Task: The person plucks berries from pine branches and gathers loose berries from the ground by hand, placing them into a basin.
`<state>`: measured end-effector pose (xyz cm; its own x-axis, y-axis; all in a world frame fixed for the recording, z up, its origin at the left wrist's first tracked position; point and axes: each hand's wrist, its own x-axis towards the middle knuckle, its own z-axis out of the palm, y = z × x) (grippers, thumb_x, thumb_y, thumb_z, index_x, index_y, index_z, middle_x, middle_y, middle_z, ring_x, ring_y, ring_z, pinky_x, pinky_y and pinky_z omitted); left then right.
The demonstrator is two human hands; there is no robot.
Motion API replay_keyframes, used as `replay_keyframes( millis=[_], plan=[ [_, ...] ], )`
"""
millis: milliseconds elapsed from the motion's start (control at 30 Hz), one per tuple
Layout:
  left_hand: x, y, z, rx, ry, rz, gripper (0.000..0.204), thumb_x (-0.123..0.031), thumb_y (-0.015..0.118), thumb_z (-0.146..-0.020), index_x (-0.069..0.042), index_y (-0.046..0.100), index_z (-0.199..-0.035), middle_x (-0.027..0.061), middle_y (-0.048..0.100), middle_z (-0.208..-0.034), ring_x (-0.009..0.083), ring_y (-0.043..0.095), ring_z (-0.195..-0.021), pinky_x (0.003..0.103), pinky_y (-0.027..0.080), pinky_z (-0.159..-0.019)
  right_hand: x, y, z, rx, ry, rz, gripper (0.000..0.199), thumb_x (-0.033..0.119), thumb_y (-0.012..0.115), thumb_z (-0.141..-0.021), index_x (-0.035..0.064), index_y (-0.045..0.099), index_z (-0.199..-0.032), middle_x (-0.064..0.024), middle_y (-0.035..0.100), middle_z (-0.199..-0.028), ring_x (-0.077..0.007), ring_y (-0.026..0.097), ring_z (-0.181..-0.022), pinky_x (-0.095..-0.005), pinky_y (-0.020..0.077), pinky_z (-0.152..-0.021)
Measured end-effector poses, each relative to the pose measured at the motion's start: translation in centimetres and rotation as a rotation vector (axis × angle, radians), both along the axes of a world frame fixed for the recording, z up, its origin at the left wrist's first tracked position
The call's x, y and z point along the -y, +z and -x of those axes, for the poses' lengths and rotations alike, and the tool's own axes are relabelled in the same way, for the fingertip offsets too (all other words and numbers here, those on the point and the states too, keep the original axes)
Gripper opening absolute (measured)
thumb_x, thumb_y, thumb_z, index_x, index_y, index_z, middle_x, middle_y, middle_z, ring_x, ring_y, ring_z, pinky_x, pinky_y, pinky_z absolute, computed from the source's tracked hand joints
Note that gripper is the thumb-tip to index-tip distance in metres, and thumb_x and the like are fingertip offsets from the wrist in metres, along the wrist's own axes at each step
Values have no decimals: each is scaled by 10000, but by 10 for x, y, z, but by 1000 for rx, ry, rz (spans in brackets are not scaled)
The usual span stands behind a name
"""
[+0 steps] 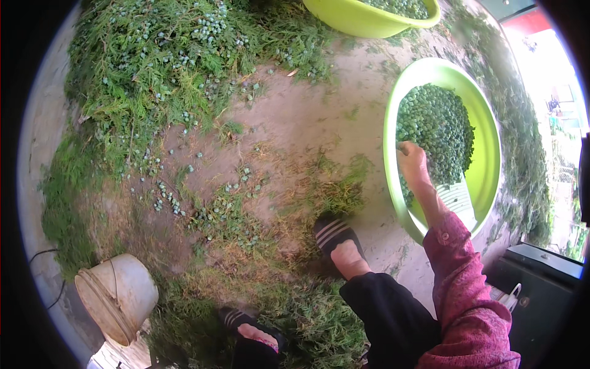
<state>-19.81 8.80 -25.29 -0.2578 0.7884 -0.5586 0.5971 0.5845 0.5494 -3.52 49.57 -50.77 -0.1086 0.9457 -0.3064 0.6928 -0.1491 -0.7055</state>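
Observation:
My right hand reaches into a lime-green oval basin on the right. A heap of small round blue-green cones fills much of the basin. The fingers are curled at the near-left edge of the heap, against the basin's inner wall. Whatever they may hold is hidden. Below the heap, a pale ribbed panel shows beside my wrist. My forearm wears a dark pink sleeve. The left hand is out of the picture.
Cut evergreen branches with blue-green cones are piled at the upper left. A second lime-green basin holds more cones. A dirty white bucket lies tilted at lower left. My striped slippers stand among loose sprigs; a dark cabinet is at lower right.

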Motion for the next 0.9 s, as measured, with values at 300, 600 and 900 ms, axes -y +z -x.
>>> replay_keyframes(
  millis=[300,600,900],
  plan=[
    [48,16,-19,-69,119,-134,405,-136,670,-684,-35,552,-1059,134,581,-914,322,573,-739,411,468,-642,1,-17,-6,3,-72,-163,190,100,568,-716,-36,653,-820,-80,616,-666,-156,565,-577,-281,460,-531],
    [92,55,-72,-234,72,-203,333,-160,639,-710,-46,565,-1013,122,571,-871,269,572,-708,379,464,-628,45,94,-47,-894,-245,449,104,80,587,-790,78,519,-710,-22,492,-628,-89,443,-487,-236,350,-431],
    [108,28,-93,-269,211,-491,422,-320,645,-785,-63,560,-1109,136,609,-971,296,623,-831,388,500,-711,199,310,-51,-1309,221,977,79,73,590,-792,84,594,-870,18,533,-612,-48,374,-410,-211,317,-410]
  ],
)
